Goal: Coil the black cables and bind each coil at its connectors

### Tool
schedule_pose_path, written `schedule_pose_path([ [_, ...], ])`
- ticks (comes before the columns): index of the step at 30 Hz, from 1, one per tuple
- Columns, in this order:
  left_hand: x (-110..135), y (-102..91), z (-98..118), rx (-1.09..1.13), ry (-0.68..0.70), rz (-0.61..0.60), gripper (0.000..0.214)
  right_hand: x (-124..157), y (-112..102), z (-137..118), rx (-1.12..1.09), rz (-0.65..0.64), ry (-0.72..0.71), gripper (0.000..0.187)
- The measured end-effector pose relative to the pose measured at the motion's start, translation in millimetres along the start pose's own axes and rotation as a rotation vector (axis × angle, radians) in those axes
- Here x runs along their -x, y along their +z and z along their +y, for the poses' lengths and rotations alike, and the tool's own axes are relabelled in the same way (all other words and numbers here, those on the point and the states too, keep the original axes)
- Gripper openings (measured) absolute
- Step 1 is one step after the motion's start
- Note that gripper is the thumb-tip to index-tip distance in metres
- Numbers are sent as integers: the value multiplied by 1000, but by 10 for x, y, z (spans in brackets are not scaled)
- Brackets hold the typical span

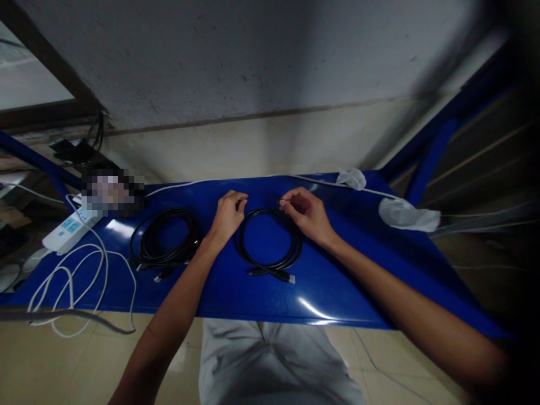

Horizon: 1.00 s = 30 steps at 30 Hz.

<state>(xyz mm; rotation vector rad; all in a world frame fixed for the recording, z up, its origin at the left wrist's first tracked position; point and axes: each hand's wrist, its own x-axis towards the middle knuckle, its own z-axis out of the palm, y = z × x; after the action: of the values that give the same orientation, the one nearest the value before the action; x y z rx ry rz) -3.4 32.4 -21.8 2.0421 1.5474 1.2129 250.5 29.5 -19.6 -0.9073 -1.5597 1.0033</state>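
A coiled black cable (270, 265) lies on the blue table (337, 298) in front of me, its plug end (287, 277) toward my body. My left hand (230, 212) is above the coil's upper left edge, thumb and fingers pinched together. What it holds, if anything, is too small to tell. Over the upper right side of the coil, my right hand (307, 215) also pinches at its fingertips, with a tiny dark bit showing there that I cannot make out. To the left of my left forearm lies another bundle of coiled black cables (145, 247) with plugs.
A white power strip (67, 233) stands at the left, near a loosely looped white cord (70, 281) that hangs over the front edge. Crumpled white plastic (407, 216) lies at the right edge. The wall (236, 140) rises behind the table; blue frame posts (434, 152) flank it.
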Motion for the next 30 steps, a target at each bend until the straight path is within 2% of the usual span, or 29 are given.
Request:
schedule_pose_path([
  [7,35,58,-19,-26,27,-30,19,-9,-9,-6,26,37,-9,35],
  [18,41,45,151,72,46,-26,21,-3,-9,-35,57,27,1,33],
  [24,54,34,238,89,22,-57,31,4,-15,-45,33,-2,-11,34],
  [30,65,19,315,67,21,-105,28,14,-10,-40,-19,-18,-21,28],
])
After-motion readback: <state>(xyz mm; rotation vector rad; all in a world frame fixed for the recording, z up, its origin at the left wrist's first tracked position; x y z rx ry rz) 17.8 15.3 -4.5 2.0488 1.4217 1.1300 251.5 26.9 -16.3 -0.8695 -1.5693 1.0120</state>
